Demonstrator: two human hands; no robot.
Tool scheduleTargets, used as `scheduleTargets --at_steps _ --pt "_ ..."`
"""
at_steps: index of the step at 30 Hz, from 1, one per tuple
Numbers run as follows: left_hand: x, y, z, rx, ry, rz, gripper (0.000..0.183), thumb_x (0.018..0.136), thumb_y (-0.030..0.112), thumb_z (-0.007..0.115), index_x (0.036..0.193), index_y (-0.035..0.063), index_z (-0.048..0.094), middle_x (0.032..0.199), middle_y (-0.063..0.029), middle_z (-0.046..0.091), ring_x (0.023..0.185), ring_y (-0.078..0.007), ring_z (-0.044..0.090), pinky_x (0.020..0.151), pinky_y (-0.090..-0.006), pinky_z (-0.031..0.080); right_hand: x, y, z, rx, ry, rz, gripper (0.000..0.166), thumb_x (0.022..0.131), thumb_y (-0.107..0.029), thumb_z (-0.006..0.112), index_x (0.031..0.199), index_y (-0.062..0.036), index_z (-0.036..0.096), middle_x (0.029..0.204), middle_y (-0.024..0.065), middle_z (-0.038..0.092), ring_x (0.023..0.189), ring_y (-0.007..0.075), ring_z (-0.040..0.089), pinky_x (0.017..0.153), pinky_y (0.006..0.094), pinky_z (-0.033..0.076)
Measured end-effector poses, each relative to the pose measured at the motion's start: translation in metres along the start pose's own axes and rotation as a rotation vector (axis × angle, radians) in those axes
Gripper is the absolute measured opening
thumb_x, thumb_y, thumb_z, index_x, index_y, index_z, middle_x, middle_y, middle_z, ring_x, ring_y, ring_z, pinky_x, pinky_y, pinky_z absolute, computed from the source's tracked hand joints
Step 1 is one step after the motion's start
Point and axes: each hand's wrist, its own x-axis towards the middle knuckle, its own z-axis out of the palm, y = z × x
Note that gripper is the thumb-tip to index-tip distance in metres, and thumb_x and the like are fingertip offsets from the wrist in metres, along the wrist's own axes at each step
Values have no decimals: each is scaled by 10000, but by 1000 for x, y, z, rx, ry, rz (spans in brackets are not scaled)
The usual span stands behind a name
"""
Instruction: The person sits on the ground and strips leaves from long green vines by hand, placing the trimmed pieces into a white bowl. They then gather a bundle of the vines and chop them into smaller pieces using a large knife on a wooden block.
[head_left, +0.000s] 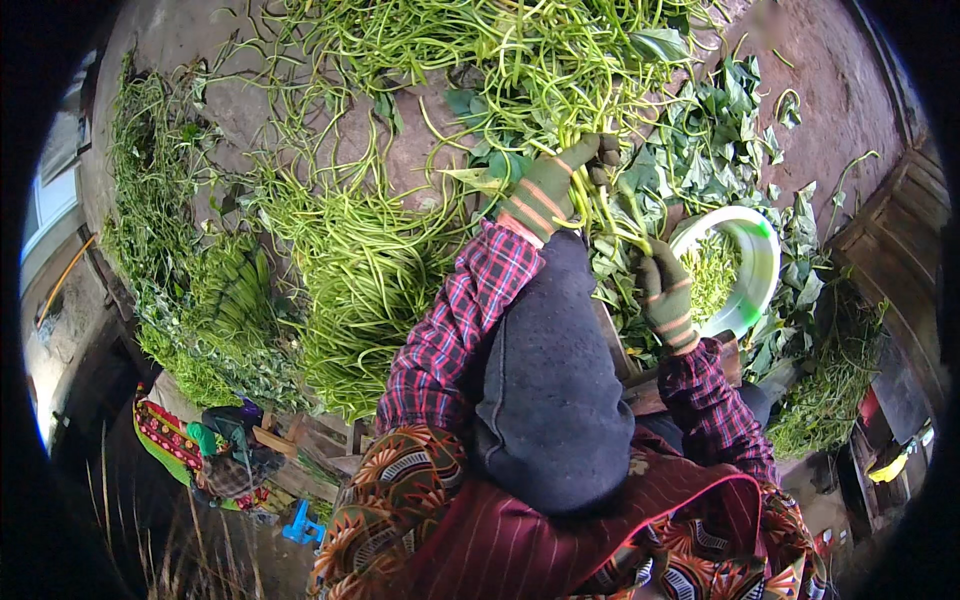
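Observation:
My left hand (541, 191), in a green glove with pale orange stripes, is closed around a bunch of long green stems (598, 206) above my knee. The lower ends of the bunch hang to the right. At those ends the fingertips of my right hand (666, 292), in a matching glove, pinch the stems; its thumb is partly hidden. Just right of that hand stands a white and green plastic basin (761, 259), tilted in view, holding short green pieces (709, 274). Broad green leaves (694, 154) lie on the ground around it.
A large heap of loose stems (480, 45) spreads ahead, and an aligned pile (367, 292) lies left of my knee. Leafy vines (157, 165) cover the far left. Wooden boards (896, 232) border the right. Behind left are a seated person (232, 472) and a blue plastic stool (304, 523).

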Motion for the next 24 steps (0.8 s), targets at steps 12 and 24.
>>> scheduleTargets --at_steps 12,24 --pt "-4 -4 21 459 -78 141 262 745 182 653 953 31 600 836 -24 603 654 -78 538 547 -211 430 72 -31 18 -157 192 -141 154 795 -48 491 935 -2 533 747 129 602 602 205 566 538 287 430" --pt "-6 -6 4 906 0 251 276 779 95 536 1052 54 552 899 -51 604 805 -129 568 719 -253 453 100 -53 -13 -485 47 -503 330 699 -20 571 1019 -95 551 869 146 555 751 299 556 645 344 454"
